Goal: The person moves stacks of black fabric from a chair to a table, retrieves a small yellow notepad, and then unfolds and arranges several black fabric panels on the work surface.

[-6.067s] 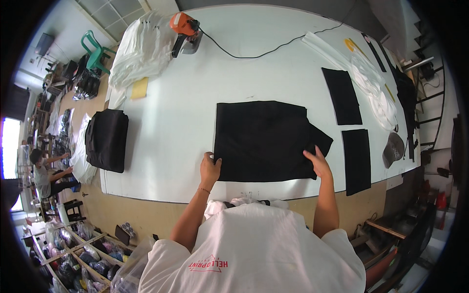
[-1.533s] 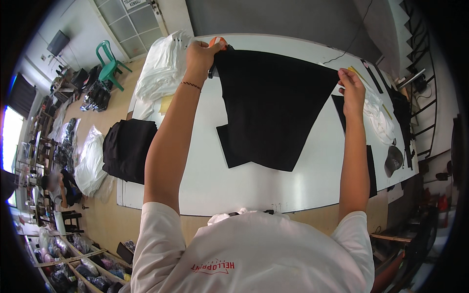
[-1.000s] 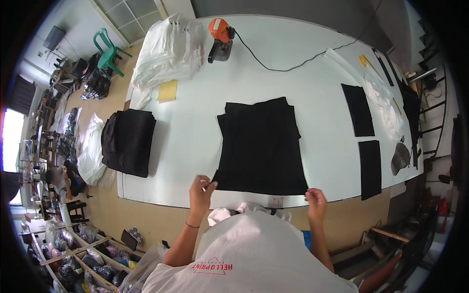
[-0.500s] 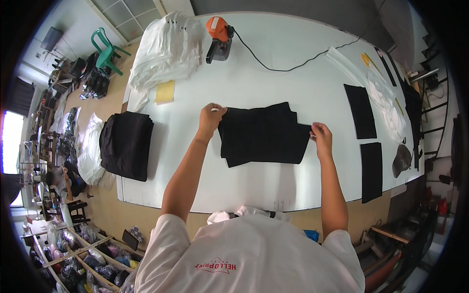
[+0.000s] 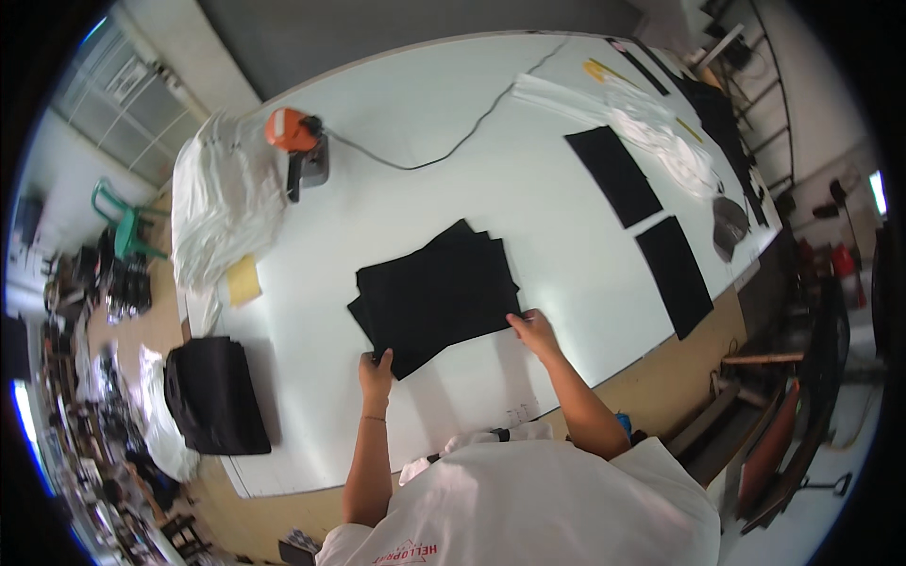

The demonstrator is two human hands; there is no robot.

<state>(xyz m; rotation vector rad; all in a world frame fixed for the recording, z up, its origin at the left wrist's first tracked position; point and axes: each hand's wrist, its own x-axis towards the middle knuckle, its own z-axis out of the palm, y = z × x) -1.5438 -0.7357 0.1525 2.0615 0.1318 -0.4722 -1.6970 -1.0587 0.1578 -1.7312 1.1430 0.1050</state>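
Several black fabric pieces (image 5: 439, 292) lie flat in a fanned, uneven pile in the middle of the white table, their corners sticking out at different angles. Closed at the pile's near left corner, my left hand (image 5: 376, 372) pinches the edge of the top black fabric piece. My right hand (image 5: 534, 333) is closed too, with thumb and fingers on the near right corner of that same piece. The undersides of the layers are hidden.
A folded black cloth stack (image 5: 217, 396) rests at the table's left edge. Behind it are a yellow paper (image 5: 243, 280), a white fabric pile (image 5: 222, 198) and an orange corded cutting tool (image 5: 295, 132). Two black pieces (image 5: 613, 174) and a dark cap (image 5: 729, 226) lie right.
The whole view has turned and shifted. My hands have gone from the sides of the fabric to its near corners, and the top piece now lies spread over the pile.
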